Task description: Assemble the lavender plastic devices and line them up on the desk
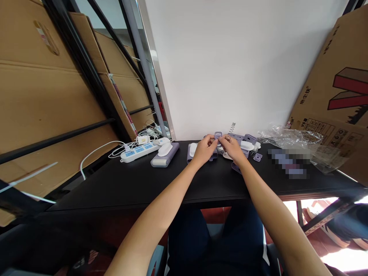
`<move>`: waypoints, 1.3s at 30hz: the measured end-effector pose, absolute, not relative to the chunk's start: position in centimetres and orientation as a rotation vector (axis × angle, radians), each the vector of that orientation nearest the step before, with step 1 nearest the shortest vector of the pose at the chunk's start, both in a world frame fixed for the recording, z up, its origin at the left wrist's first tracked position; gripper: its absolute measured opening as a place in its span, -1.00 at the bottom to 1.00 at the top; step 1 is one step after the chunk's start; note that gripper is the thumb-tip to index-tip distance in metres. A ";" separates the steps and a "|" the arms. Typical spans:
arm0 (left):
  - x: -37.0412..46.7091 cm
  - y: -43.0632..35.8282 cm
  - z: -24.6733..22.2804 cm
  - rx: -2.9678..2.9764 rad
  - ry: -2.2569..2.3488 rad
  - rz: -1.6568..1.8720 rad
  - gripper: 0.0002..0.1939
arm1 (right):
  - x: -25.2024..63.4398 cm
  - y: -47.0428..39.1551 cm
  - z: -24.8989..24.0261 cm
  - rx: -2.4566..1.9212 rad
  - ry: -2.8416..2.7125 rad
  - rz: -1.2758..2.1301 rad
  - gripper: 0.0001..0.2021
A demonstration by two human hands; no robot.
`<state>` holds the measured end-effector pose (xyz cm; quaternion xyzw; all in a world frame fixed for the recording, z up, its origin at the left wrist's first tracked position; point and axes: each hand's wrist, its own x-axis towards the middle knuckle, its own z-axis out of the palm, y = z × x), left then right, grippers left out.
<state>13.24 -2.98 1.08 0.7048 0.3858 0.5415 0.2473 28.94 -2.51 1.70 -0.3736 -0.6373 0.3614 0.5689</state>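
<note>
left hand [204, 148] + right hand [232, 148] close together, both pinching a little purple part [218, 134] | it's dead ahead, 12 o'clock | power strip [140, 150] off at its 9 | crinkly clear plastic [296, 137] around 3

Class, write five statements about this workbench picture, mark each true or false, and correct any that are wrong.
1. The left hand and the right hand both have their fingers on a small purple part. True.
2. The white power strip lies to the right of both hands. False: it lies to their left.
3. A purple case with a white piece on top lies between the power strip and the left hand. True.
4. The table has a bright yellow top. False: its top is black.
5. The cardboard box with red print stands on the left side of the picture. False: it is on the right.
</note>
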 end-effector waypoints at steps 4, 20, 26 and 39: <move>11.8 -2.7 0.1 1.818 1.112 1.512 -0.82 | 28.7 -2.4 1.3 -0.986 -1.439 0.856 -0.57; 11.1 -3.6 0.1 1.754 1.196 1.470 -0.73 | 28.0 -4.0 1.9 -0.693 -1.503 0.934 -0.57; 11.2 -3.0 -0.1 1.748 1.012 1.452 -0.59 | 28.0 -3.9 1.8 -0.749 -1.500 0.810 -0.61; 10.9 -4.4 0.3 2.022 1.229 1.449 -0.58 | 27.9 -4.3 1.7 -0.808 -1.552 0.699 -0.64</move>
